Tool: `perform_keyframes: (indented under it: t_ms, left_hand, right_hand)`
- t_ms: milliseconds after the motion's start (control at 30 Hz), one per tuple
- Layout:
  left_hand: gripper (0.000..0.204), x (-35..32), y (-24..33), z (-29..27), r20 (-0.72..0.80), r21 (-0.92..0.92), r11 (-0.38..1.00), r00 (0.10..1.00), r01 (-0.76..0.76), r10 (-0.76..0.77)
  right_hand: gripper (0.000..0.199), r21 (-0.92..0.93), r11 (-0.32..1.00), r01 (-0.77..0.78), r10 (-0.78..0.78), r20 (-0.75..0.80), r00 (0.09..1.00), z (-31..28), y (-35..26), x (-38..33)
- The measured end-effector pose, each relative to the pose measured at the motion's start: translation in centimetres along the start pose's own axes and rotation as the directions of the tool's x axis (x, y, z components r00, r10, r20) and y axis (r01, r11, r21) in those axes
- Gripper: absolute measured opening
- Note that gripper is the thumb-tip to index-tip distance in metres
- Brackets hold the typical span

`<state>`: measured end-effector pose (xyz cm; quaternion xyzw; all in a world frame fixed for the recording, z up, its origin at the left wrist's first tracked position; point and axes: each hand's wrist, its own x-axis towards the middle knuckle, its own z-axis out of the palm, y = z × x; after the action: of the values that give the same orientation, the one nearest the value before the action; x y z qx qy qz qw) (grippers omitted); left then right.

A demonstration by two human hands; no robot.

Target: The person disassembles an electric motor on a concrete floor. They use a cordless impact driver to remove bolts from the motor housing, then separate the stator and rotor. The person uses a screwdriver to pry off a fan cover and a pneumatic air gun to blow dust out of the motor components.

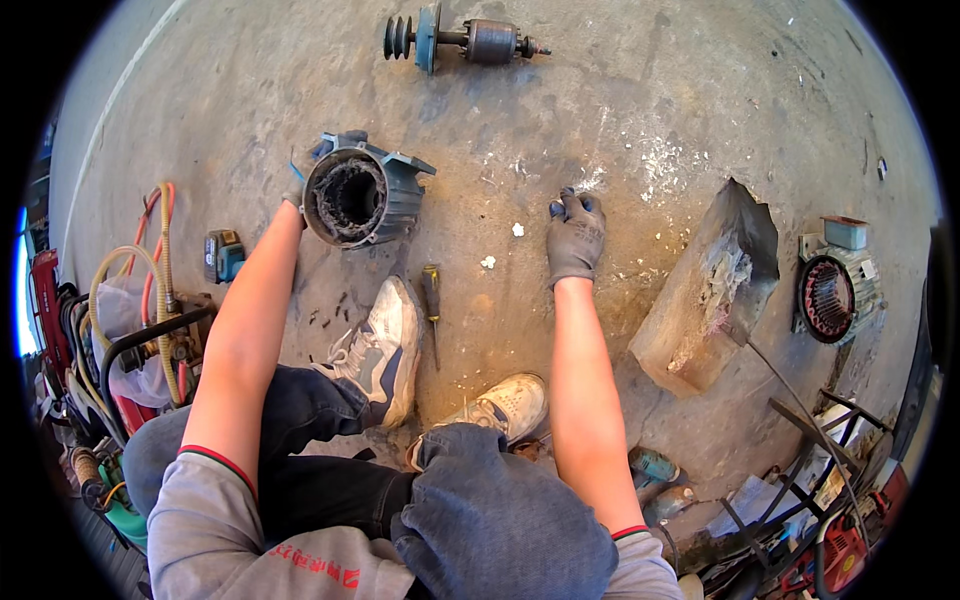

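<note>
A grey motor housing sits left of centre, its round opening facing me with dark, fuzzy-looking windings inside. My left hand is against the housing's left side, apparently gripping it; its fingers are mostly hidden behind the casing. My right hand, in a grey glove with dark fingertips, is low over the concrete floor to the right of the housing. Its fingers are curled together, and whatever they may hold is too small to make out. White crumbs are scattered beyond and beside it.
A rotor with pulley lies at the far side. A screwdriver is by my shoes, a battery pack left. Rightward are a torn sack, a stator housing and a metal rod. Hoses crowd the left edge.
</note>
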<state>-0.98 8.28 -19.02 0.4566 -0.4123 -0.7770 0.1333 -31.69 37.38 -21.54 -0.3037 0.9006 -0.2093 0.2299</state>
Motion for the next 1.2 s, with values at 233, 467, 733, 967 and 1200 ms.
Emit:
perform_keyframes:
  t_ms: [233, 467, 733, 967, 1200]
  left_hand:
    - [0.037, 0.6, -0.7, -2.4, 0.035, -0.101, 0.993, 0.998, 0.062, -0.059]
    - [0.036, 0.1, -0.2, -1.0, 0.047, 0.128, 0.991, 0.998, -0.035, 0.029]
    - [0.041, 0.3, -0.2, 0.1, 0.134, 0.167, 0.982, 0.989, -0.089, 0.067]
    - [0.037, -0.5, 0.4, -1.8, 0.107, -0.010, 1.000, 0.994, -0.007, 0.008]
    - [0.036, 1.0, -0.6, 0.0, 0.099, 0.066, 0.997, 0.994, -0.049, 0.043]
  right_hand:
    - [0.024, 0.015, 1.000, 0.009, -0.009, -0.016, 1.000, -0.5, -2.2, -1.5]
    - [0.016, 0.432, 0.901, 0.042, 0.102, -0.304, 0.947, -16.3, -9.2, -6.5]
    - [0.030, 0.184, 0.960, -0.212, 0.276, -0.476, 0.835, -25.5, 4.3, -8.2]
    - [0.044, 0.336, 0.938, -0.084, 0.058, 0.085, 0.995, -14.8, -10.7, -10.5]
    - [0.050, -0.032, 0.998, -0.061, 0.065, 0.141, 0.988, -2.2, -3.9, -4.7]
